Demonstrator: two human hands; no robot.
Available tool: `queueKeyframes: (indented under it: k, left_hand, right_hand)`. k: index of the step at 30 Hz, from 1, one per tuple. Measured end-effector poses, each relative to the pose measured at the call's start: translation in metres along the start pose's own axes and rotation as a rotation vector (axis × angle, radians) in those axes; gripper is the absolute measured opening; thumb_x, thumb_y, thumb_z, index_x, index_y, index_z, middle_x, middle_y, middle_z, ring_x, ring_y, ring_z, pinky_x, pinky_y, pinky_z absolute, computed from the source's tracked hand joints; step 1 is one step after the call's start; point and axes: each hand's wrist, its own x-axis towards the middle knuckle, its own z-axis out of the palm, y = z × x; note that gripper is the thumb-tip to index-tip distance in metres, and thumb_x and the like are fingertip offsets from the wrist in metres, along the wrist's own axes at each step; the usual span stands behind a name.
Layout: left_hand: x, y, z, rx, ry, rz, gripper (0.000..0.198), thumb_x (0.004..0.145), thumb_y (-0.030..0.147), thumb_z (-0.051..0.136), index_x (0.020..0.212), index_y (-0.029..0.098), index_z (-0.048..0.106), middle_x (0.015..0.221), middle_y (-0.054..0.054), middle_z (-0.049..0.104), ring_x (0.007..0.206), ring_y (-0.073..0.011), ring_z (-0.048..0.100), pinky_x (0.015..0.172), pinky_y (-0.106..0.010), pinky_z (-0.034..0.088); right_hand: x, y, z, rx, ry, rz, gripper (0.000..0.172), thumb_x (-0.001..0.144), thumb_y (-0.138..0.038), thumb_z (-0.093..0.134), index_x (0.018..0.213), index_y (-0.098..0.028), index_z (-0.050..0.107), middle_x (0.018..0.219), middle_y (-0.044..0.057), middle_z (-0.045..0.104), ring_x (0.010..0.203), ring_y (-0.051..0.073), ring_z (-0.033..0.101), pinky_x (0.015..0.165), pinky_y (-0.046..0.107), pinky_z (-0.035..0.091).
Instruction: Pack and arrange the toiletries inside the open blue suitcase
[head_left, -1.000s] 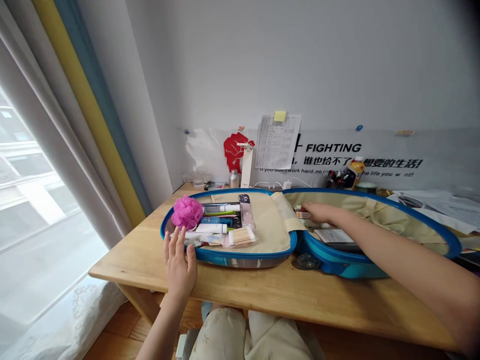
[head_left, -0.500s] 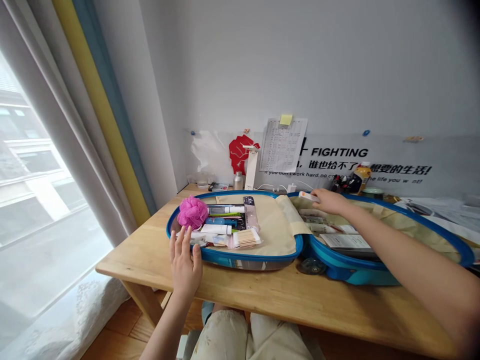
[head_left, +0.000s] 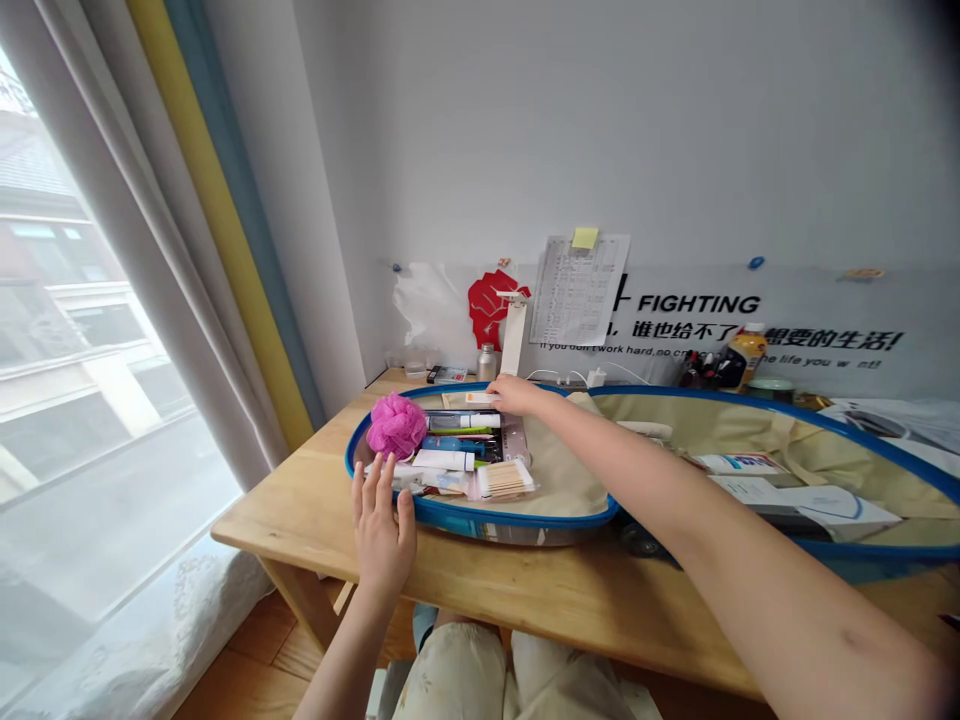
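My right hand (head_left: 516, 394) grips a small white box with an orange mark (head_left: 480, 398) over the far edge of the left half of an open blue suitcase (head_left: 517, 524). My left hand (head_left: 384, 525) lies with fingers spread at the near left rim, holding nothing. In that half are a pink bath puff (head_left: 396, 425), a white tube (head_left: 442, 460), a blue tube (head_left: 453, 445), a clear-bodied tube with a white cap (head_left: 486, 421) and a bag of cotton swabs (head_left: 504, 480). My right forearm crosses above the suitcase and hides part of its right half.
The right half holds a toothpaste box (head_left: 741, 464) and other white packaging (head_left: 832, 508). Behind the suitcase stand a metal bottle (head_left: 487, 361), a white lamp (head_left: 514, 335) and an orange-labelled bottle (head_left: 744, 358). A curtain (head_left: 225, 230) hangs by the window.
My right hand has carried the small white box leftward, from the suitcase's right half to the far edge of the left half. My left hand keeps its place at the rim. The view shifted slightly.
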Motion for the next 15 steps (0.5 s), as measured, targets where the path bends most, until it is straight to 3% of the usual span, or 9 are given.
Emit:
queueKeyframes:
  k: [10, 12, 15]
  left_hand:
    - [0.001, 0.005, -0.001, -0.016, -0.011, -0.017, 0.05, 0.1, 0.036, 0.035, 0.146, 0.021, 0.044, 0.149, -0.013, 0.045, 0.149, -0.0288, 0.02, 0.12, -0.055, 0.021]
    - [0.001, 0.004, -0.001, -0.018, -0.011, -0.017, 0.05, 0.1, 0.036, 0.036, 0.146, 0.021, 0.044, 0.149, -0.012, 0.045, 0.149, -0.0289, 0.021, 0.12, -0.055, 0.022]
    - [0.001, 0.003, -0.001, -0.013, -0.003, -0.013, 0.049, 0.1, 0.036, 0.036, 0.146, 0.021, 0.045, 0.149, -0.012, 0.046, 0.149, -0.0289, 0.021, 0.12, -0.054, 0.021]
  right_hand:
    - [0.021, -0.027, 0.014, 0.132, -0.037, -0.105, 0.024, 0.088, -0.034, 0.063, 0.104, -0.017, 0.069, 0.11, 0.006, 0.071, 0.1, 0.018, 0.065, 0.092, 0.038, 0.051]
    - [0.02, -0.025, 0.012, 0.167, -0.019, -0.094, 0.021, 0.085, -0.027, 0.064, 0.104, -0.021, 0.071, 0.109, 0.004, 0.072, 0.097, 0.017, 0.067, 0.089, 0.033, 0.052]
    - [0.012, -0.007, -0.002, 0.219, 0.035, -0.045, 0.03, 0.08, -0.017, 0.064, 0.107, -0.025, 0.072, 0.11, 0.001, 0.074, 0.097, 0.016, 0.067, 0.087, 0.027, 0.051]
